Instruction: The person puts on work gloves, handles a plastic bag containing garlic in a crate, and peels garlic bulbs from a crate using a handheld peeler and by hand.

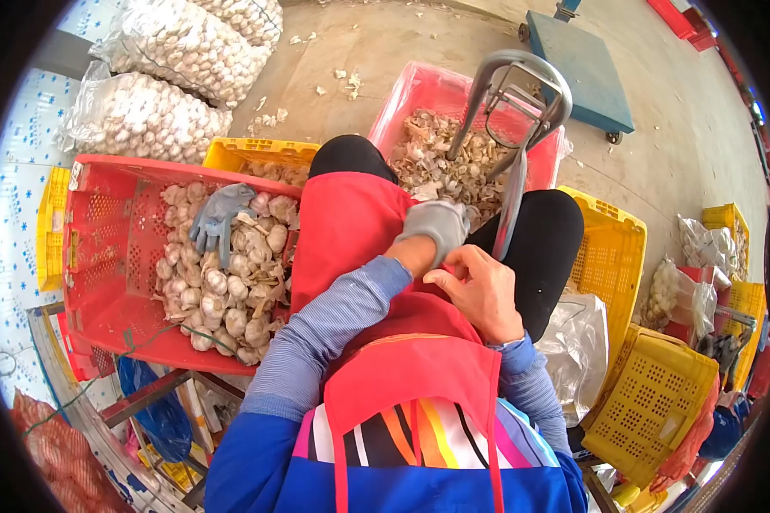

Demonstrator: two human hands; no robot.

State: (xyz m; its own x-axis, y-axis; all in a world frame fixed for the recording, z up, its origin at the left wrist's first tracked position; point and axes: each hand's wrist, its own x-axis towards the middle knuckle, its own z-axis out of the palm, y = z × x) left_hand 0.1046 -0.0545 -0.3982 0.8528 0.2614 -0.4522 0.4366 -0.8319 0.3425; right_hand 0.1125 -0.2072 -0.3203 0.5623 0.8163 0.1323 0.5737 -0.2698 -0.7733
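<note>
My left hand (437, 224) wears a grey glove and rests over my lap, by the near edge of the crate of skins. Its fingers point away from me and are mostly hidden. My right hand (485, 295) is bare, its thumb and forefinger closed at the cuff of that glove by the left wrist. A second grey glove (222, 219) lies on the garlic bulbs (222, 295) in a tilted red crate (111, 248) on my left. Beyond my hands stands a curved metal frame (519, 162) over the garlic skins (432, 154).
A pink-red crate (399, 98) holds the skins between my knees. Yellow crates (612, 256) and a clear plastic bag (573, 342) stand on my right. Filled garlic sacks (158, 120) are stacked at the far left. A wheeled platform (580, 77) stands at the back right.
</note>
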